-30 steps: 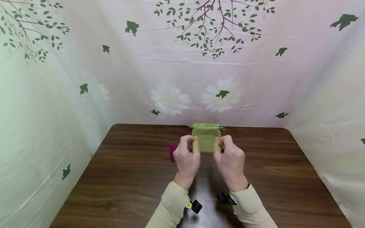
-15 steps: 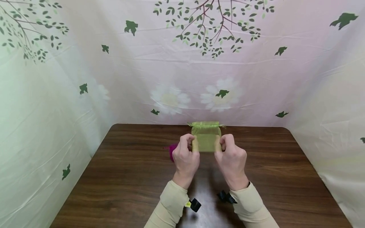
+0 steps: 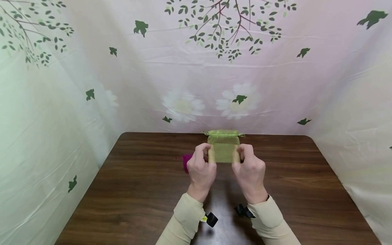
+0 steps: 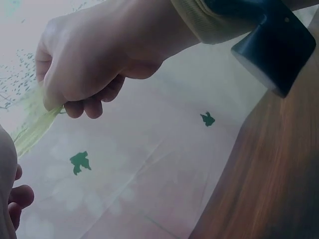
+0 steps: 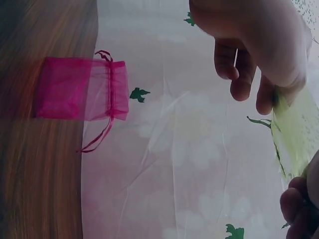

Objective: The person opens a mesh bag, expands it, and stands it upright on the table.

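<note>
A sheer yellow-green organza drawstring bag [image 3: 224, 151] is held up over the table, its gathered top and ribbon at the far side. My left hand [image 3: 200, 170] pinches its left edge between thumb and fingers. On the opposite edge, my right hand [image 3: 250, 172] pinches the fabric the same way. Both thumbs look tinted by the see-through cloth. A magenta organza drawstring bag [image 5: 65, 89] stands on the table with its ribbon at the top; in the head view my left hand partly hides it. No contents can be made out in the green bag.
The dark wood table [image 3: 137, 190] extends on both sides of my arms. A pale cloth backdrop [image 3: 137, 85] with printed birds, leaves and flowers encloses its back and sides. Small black cameras [image 3: 212, 219] are strapped at my wrists.
Both hands still grip the green bag in nearly the same place. The right hand has shifted slightly right, and the bag looks a little wider and higher.
</note>
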Tool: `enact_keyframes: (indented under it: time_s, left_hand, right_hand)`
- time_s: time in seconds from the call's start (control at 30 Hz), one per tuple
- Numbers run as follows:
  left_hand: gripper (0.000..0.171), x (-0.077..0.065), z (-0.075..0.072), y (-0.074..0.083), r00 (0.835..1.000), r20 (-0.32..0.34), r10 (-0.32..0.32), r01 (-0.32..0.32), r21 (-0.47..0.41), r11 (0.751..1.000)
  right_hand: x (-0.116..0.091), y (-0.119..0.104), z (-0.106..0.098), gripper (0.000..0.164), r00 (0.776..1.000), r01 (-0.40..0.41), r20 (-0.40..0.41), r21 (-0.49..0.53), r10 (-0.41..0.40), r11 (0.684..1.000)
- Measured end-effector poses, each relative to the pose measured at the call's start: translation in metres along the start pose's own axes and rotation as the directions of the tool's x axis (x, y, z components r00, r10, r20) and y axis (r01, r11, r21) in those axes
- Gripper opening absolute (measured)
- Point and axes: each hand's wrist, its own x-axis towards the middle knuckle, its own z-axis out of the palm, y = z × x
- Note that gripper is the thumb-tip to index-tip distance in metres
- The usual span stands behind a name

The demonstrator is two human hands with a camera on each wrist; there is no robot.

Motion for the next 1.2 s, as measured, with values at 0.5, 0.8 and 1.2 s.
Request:
enact_keyframes:
  time_s: [0.5,0.8,1.2]
  left_hand:
    - [0.013,-0.0008,-0.0016,-0.0046,1.0,0.003,0.014,-0.014,0.068,0.998]
    - [0.015,-0.0002,-0.0041,-0.0073,0.999,0.005,0.034,-0.034,0.043,0.999]
    - [0.013,-0.0057,-0.001,-0.0055,0.994,0.005,-0.107,0.107,-0.08,0.991]
  right_hand:
    - [-0.0012,-0.0023,0.0022,0.011,1.0,-0.004,0.021,-0.02,0.004,1.0]
    - [-0.0004,-0.001,0.0001,0.021,0.998,-0.026,0.051,0.064,0.023,0.998]
    - [-0.001,-0.0041,0.0007,0.017,0.992,-0.103,0.088,0.112,0.094,0.988]
